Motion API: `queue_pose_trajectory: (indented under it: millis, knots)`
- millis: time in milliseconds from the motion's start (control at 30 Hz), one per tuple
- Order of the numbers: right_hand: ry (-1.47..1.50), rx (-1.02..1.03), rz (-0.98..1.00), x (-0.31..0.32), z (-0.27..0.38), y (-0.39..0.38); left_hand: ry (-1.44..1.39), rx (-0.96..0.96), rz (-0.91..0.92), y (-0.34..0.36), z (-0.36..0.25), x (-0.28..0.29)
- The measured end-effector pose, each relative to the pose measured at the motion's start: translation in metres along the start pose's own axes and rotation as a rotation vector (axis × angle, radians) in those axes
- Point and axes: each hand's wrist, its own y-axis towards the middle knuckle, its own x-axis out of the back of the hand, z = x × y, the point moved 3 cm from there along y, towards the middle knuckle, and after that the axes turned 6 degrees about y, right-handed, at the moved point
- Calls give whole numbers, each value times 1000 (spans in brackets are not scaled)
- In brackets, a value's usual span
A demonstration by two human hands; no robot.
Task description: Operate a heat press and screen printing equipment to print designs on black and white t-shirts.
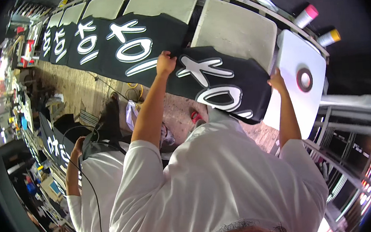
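A black shirt (pixel 247 76) with large white printed lettering lies across the near pallet (pixel 230 25), its lower part overhanging the edge. My left hand (pixel 166 61) grips the shirt's upper left edge, fingers closed on it. My right hand (pixel 275 79) pinches the right edge, beside a white board (pixel 289 108) that carries a dark tape roll (pixel 304 80). Just left of my left hand, another printed black shirt (pixel 161 30) lies on the neighboring pallet (pixel 159 7).
More pallets with printed shirts (pixel 79 35) curve away leftward. Two cans (pixel 306 16) sit beyond the board. Beside me at lower left is a co-worker in white (pixel 95 188), with a dangling cable. Metal framing (pixel 339 125) stands at right; cluttered shelving (pixel 28 111) lines the left.
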Motion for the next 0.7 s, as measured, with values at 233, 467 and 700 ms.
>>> queue_pose_trajectory:
  millis: [233,467,700]
  knots:
    - [53,-129,264,-4,-23,16,159,60,-94,25,-31,-29]
    - [39,102,473,27,4,-1,-188,-135,275,10,-15,-16]
    - [126,-16,1111,35,81,-78,30,-439,904,-81,73,19]
